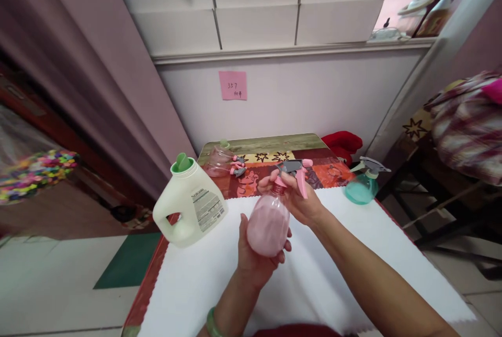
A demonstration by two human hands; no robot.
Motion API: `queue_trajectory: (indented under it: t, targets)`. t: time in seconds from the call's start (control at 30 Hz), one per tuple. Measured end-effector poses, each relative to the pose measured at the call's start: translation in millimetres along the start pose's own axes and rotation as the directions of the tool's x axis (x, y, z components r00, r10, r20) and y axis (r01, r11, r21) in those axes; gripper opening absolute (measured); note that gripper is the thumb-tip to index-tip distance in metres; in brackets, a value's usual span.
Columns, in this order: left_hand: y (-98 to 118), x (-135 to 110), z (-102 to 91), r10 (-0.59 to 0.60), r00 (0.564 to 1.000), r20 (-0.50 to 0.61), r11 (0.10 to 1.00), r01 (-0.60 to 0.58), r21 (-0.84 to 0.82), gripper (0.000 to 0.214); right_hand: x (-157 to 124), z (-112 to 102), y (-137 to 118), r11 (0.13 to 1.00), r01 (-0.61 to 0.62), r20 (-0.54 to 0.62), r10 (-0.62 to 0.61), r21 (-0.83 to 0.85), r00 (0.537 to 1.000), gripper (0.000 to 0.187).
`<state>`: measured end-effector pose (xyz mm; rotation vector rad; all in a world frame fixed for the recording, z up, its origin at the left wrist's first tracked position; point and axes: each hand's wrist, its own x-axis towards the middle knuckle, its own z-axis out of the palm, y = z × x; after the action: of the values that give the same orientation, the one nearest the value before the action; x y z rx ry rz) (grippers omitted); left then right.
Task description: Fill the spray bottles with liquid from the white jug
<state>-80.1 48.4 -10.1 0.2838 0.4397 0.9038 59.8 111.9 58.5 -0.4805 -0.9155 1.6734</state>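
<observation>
As my left hand [254,261] cradles it from below and my right hand [301,201] clasps its neck, a pink spray bottle [267,224] is held up over a white cloth [188,285], seen on my remote feed from the head camera. The see-through body is rounded like a bulb, widest between the left thumb and fingers and narrowing toward the right fingers. Its pink looks cloudy, with pale reflections on the side facing me; I cannot tell how full it is.

Just above the right fingers sits a grey spray head [288,166], tipped with a pink nozzle [308,163] that points right. A pink trigger [301,183] slants down beside the right hand. The bottle leans, its top farther right than its base.

My left fingers are curled around the lower body, thumb along one side, fingertips showing past the other. My right fingers are wrapped around the neck; how tightly, I cannot tell.

Left of the left fingers stands a white jug [184,196] with a green spout [182,162] and a printed label [207,210]. Beyond the fingers of both hands, two pinkish spray bottles [216,170] lie on their sides on the patterned tabletop [247,185]. Well to the right of the right fingers, a teal spray bottle [361,189] stands upright.
</observation>
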Motion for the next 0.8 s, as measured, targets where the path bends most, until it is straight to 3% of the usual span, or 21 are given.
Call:
queue_trajectory:
  t: [0.17, 0.3, 0.5, 0.57, 0.63, 0.7, 0.73, 0.8]
  targets:
    - [4.9, -1.8, 3.8, -0.291, 0.947, 0.136, 0.934, 0.312, -0.175, 0.087, -0.4, -1.8, -6.4, 0.999, 0.023, 0.054, -0.022, -0.026, 0.998, 0.032]
    - [9.2, -3.4, 10.0, -0.342, 0.917, 0.205, 0.906, 0.38, -0.188, 0.088, -0.4, -9.1, -5.8, 0.998, 0.053, 0.065, -0.052, -0.016, 0.997, 0.032]
    - [19.6, -8.0, 29.7, -0.253, 0.961, 0.107, 0.965, 0.258, -0.035, 0.085, 1.2, -3.6, -6.9, 0.996, 0.077, 0.069, -0.08, 0.044, 0.994, 0.035]
    - [20.9, -9.5, 36.7, -0.131, 0.991, 0.026, 0.989, 0.129, 0.071, 0.081, 2.1, 2.2, -8.3, 0.994, 0.093, 0.058, -0.096, 0.052, 0.994, 0.035]
    - [19.5, -10.7, 42.2, 0.084, 0.995, -0.055, 0.97, -0.069, 0.232, 0.072, 2.8, 7.4, -9.0, 0.993, 0.113, 0.035, -0.114, 0.045, 0.993, 0.035]
    - [16.0, -10.9, 43.8, 0.369, 0.926, -0.076, 0.846, -0.301, 0.44, 0.062, 3.1, 10.9, -8.8, 0.992, 0.124, 0.017, -0.125, 0.022, 0.992, 0.035]
    - [14.3, -10.4, 42.5, 0.515, 0.856, -0.056, 0.729, -0.402, 0.554, 0.06, 2.9, 12.3, -8.2, 0.992, 0.129, 0.004, -0.129, 0.004, 0.992, 0.034]
    - [12.3, -8.2, 35.1, 0.758, 0.648, 0.066, 0.372, -0.513, 0.774, 0.065, 2.1, 14.8, -6.6, 0.988, 0.144, -0.044, -0.146, -0.049, 0.988, 0.033]
